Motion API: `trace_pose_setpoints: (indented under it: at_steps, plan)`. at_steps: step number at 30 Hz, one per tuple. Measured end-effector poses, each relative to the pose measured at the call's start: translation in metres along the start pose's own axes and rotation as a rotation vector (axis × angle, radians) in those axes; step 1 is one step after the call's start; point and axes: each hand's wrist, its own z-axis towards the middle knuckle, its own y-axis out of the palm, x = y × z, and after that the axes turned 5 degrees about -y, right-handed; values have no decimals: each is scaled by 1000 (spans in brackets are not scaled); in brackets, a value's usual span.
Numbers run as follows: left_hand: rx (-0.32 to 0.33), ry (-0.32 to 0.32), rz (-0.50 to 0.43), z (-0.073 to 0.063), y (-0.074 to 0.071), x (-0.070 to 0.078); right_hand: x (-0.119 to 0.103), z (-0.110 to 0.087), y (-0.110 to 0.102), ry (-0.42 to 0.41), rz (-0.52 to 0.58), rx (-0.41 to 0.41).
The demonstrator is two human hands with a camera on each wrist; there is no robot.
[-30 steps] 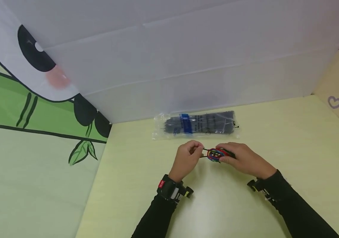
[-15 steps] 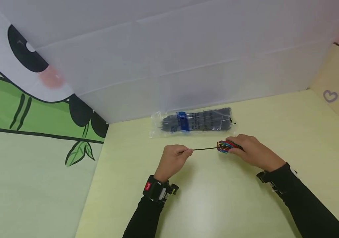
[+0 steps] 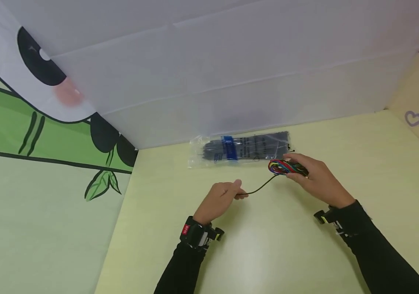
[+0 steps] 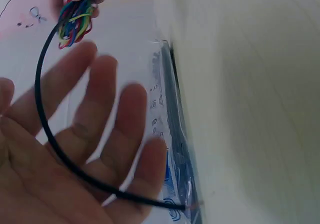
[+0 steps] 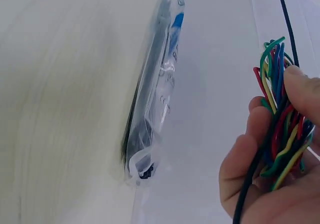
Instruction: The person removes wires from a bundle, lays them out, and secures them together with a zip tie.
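A looped bundle of thin wires (image 3: 278, 166), red, blue, yellow, green and black, is held up over the table. My right hand (image 3: 321, 179) grips it between thumb and curled fingers, as the right wrist view also shows around the wire bundle (image 5: 282, 126). One black wire (image 3: 263, 187) runs loosely from it toward my left hand (image 3: 217, 201). In the left wrist view that black wire (image 4: 41, 101) curves across the palm to a bare end. The left fingers (image 4: 131, 111) are spread and relaxed, not closed around it.
A clear plastic bag of long dark cable ties (image 3: 257, 147), with a blue label, lies at the back of the pale yellow table (image 3: 261, 245). Behind it rises a white cloth wall (image 3: 231, 73). A printed cartoon cloth (image 3: 47, 183) hangs at the left.
My left hand first drew the black wire out taut to the left, then its fingers loosened and the wire sagged. My right hand has moved farther back with the bundle, close to the bag.
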Motion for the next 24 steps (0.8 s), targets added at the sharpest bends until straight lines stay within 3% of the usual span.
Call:
trace_pose_setpoints:
  at_steps: [2, 5, 10, 14, 18, 21, 24]
  plan:
    - [81, 23, 98, 7, 6, 8, -2, 0, 2, -9, 5, -19]
    - [228, 118, 216, 18, 15, 25, -7, -1, 7, -30, -23, -21]
    - [388, 207, 251, 20, 32, 55, -16, -2, 15, -78, -25, 17]
    - [487, 171, 331, 17, 47, 67, -21, -2, 20, -88, 16, 31]
    - [599, 70, 329, 22, 56, 68, -27, -1, 24, -83, 41, 15]
    - [640, 5, 347, 24, 58, 67, -29, -2, 26, -79, 50, 3]
    - [654, -19, 402, 26, 57, 64, -30, -3, 27, -82, 49, -2]
